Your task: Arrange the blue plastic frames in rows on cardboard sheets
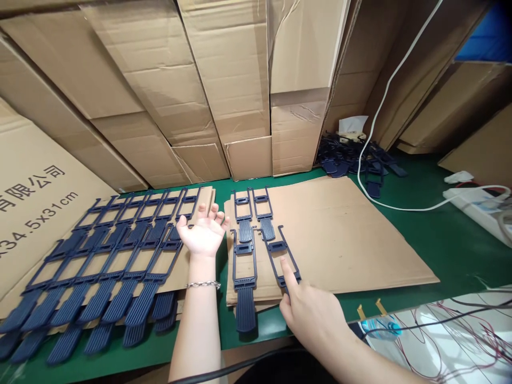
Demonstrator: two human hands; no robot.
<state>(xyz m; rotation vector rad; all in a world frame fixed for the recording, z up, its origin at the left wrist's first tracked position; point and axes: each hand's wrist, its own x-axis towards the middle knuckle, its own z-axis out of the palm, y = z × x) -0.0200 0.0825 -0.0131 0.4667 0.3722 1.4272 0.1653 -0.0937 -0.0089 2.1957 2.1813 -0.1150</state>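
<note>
My left hand (204, 233) is turned palm up with its fingers apart and slightly curled, and nothing lies in it. It hovers between two groups of dark blue plastic frames. My right hand (314, 312) is at the near end of a dark blue plastic frame (276, 247), index finger stretched along it and thumb beside it. That frame's lower end is hidden under the hand, and it lies slightly slanted. To its left lies a similar frame (245, 266) with a ribbed paddle. Two more frames (262, 208) lie behind them on the cardboard sheet (340, 234).
Rows of overlapping frames (96, 261) cover cardboard at the left. A loose heap of dark blue parts (340, 154) sits at the back right. Cardboard boxes (232, 69) wall the back of the green table (416, 181). A white cable (378, 117) hangs down at the right.
</note>
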